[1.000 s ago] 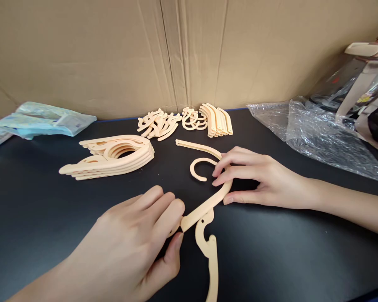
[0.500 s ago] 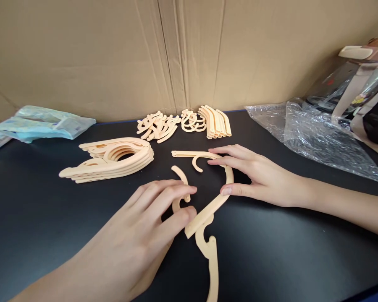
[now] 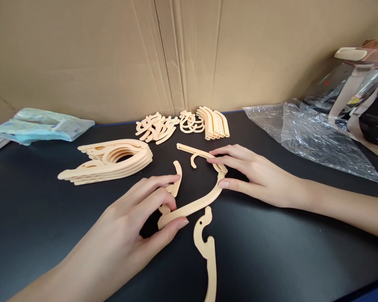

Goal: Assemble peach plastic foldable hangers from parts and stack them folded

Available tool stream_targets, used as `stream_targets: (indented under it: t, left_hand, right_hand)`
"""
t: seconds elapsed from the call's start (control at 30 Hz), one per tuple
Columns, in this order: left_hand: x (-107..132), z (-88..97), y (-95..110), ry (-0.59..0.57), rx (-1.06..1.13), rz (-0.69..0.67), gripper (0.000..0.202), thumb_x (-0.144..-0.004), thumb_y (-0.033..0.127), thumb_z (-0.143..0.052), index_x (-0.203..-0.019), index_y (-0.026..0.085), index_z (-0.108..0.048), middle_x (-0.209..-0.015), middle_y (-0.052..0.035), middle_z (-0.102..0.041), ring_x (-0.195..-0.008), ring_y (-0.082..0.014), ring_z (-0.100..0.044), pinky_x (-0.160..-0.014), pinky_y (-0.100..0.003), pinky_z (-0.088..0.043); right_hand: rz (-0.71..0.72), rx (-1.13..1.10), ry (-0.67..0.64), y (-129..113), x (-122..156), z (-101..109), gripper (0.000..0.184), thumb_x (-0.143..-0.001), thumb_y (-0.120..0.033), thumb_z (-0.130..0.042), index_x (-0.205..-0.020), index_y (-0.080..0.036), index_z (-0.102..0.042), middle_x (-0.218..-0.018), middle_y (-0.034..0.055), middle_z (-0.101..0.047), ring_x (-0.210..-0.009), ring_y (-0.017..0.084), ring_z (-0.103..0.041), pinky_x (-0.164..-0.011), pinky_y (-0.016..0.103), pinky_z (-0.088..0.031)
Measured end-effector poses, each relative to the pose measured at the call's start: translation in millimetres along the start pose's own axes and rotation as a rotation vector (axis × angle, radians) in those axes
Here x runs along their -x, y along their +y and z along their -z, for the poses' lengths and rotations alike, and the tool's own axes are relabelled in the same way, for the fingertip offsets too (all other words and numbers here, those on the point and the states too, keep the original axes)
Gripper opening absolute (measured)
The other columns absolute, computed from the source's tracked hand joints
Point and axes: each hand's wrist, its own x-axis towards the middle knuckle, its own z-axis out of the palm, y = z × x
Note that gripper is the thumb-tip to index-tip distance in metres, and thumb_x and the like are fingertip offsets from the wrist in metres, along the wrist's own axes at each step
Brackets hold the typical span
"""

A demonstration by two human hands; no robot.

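Note:
My left hand (image 3: pixel 135 218) pinches the lower end of a long curved peach plastic arm (image 3: pixel 192 205) lying on the black table (image 3: pixel 34 218); a short curved piece (image 3: pixel 175 180) lies under its fingertips. My right hand (image 3: pixel 255 174) grips the arm's upper end, where a small hook (image 3: pixel 194 158) and a straight bar (image 3: pixel 192 151) join it. A separate wavy peach piece (image 3: pixel 206 251) lies loose in front, touching neither hand.
A stack of assembled peach hangers (image 3: pixel 113 161) lies at the left. Heaps of small peach parts (image 3: pixel 157 126) and curved bars (image 3: pixel 216 121) sit against the cardboard wall (image 3: pixel 113 54). Crumpled clear plastic (image 3: pixel 315 138) is on the right, a blue packet (image 3: pixel 40 126) at far left.
The curved arm has swung left and come off the wavy piece. My left hand has closed on its lower end. My right hand stayed at the upper end.

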Motion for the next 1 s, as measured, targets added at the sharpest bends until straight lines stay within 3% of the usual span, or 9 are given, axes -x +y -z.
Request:
stream_targets:
  t: [0.37,0.77,1.0]
  left_hand:
    - [-2.1,-0.3,2.8,-0.007,0.018,0.006,0.023,-0.098,0.029,-0.054,-0.121,0.027,-0.05,-0.136,-0.0061,-0.059,-0.12,-0.0211,-0.063,-0.095,-0.031,-0.054]
    - [-1.8,-0.5,3.3,-0.034,0.022,-0.075,0.021,-0.098,0.018,-0.047,-0.117,0.026,-0.053,-0.125,-0.0018,-0.061,-0.106,-0.0148,-0.063,-0.087,-0.024,-0.051]
    - [-1.4,0.4,2.1,-0.064,-0.008,-0.136,0.03,-0.099,0.008,-0.04,-0.119,0.026,-0.054,-0.125,-0.0009,-0.061,-0.106,-0.0144,-0.061,-0.091,-0.025,-0.049]
  right_hand:
    - [0.017,0.013,-0.006,-0.8,0.3,1.1,0.047,-0.102,-0.051,-0.047,-0.134,-0.02,-0.062,-0.139,0.0131,-0.058,-0.128,0.028,-0.054,-0.109,0.049,-0.046]
    - [0.034,0.034,-0.016,-1.1,0.7,0.1,0.047,-0.107,-0.041,-0.034,-0.137,-0.015,-0.06,-0.14,0.0138,-0.056,-0.13,0.024,-0.052,-0.112,0.044,-0.042]
    - [0.039,0.051,-0.016,-0.3,1.0,-0.9,0.046,-0.107,-0.042,-0.035,-0.14,-0.018,-0.058,-0.14,0.0133,-0.056,-0.131,0.026,-0.051,-0.113,0.047,-0.043]
